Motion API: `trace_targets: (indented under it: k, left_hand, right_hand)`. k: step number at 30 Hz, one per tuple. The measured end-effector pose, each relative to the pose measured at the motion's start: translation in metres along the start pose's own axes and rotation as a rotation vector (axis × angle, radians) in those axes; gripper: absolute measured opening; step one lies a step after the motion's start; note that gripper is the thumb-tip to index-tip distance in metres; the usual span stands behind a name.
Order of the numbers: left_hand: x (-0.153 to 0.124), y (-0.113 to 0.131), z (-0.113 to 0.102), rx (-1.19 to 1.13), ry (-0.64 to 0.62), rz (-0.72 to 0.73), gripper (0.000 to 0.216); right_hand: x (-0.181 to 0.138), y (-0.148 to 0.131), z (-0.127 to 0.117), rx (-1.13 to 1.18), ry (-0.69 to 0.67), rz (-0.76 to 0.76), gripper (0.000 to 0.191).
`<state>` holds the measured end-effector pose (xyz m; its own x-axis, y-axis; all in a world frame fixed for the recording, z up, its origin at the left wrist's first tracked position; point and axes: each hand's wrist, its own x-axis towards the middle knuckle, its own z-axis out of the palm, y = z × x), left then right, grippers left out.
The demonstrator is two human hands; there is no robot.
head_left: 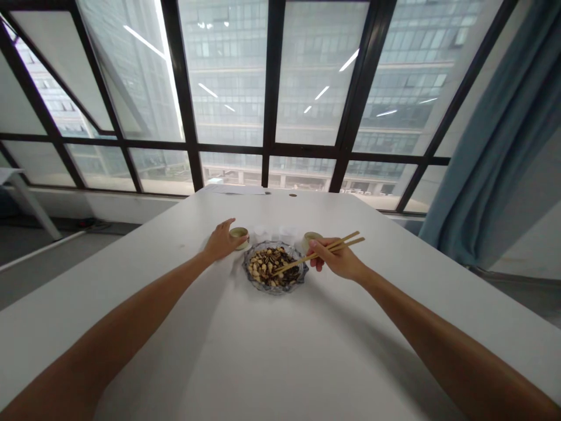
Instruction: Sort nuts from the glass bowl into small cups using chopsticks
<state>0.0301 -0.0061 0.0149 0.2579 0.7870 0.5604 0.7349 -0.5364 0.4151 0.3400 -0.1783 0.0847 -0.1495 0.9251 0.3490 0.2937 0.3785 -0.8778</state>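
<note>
A scalloped clear glass bowl (304,277) sits mid-table, filled with a mix of pale and dark striped seeds (269,264). My right hand (335,257) is closed around a pair of wooden chopsticks (294,264), whose tips reach down into the seeds. Just behind that hand stands a pale green cup (308,236), partly hidden by the fingers. On the bowl's left, my left hand (220,241) curves around the side of a second pale cup (241,233), its thumb across the front. Whether either cup holds anything is unclear.
The white table (272,356) runs toward large dark-framed windows. Behind the bowl are faint whitish, see-through items (287,234). White sheets (239,190) lie at the far edge near two small round dark spots. A blue curtain (486,146) hangs at right.
</note>
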Motion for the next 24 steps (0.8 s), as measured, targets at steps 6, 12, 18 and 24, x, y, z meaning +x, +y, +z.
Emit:
trace_targets:
  k: [6, 12, 18, 24]
  left_hand:
    - [-0.013, -0.008, 0.01, -0.199, -0.145, -0.141, 0.087]
    - [-0.016, 0.0, 0.004, -0.258, -0.063, 0.037, 0.075]
    - [-0.02, 0.005, 0.002, -0.235, -0.021, 0.175, 0.068]
    - [-0.019, -0.005, 0.009, -0.229, 0.035, 0.261, 0.07]
  right_hand:
    - [0.001, -0.001, -0.005, -0.014, 0.228, -0.064, 0.061]
    - [-0.001, 0.003, -0.005, -0.102, 0.132, -0.082, 0.057]
    - [-0.001, 0.014, -0.004, -0.231, 0.078, -0.136, 0.053]
    - [-0.001, 0.015, -0.002, -0.289, 0.036, -0.139, 0.054]
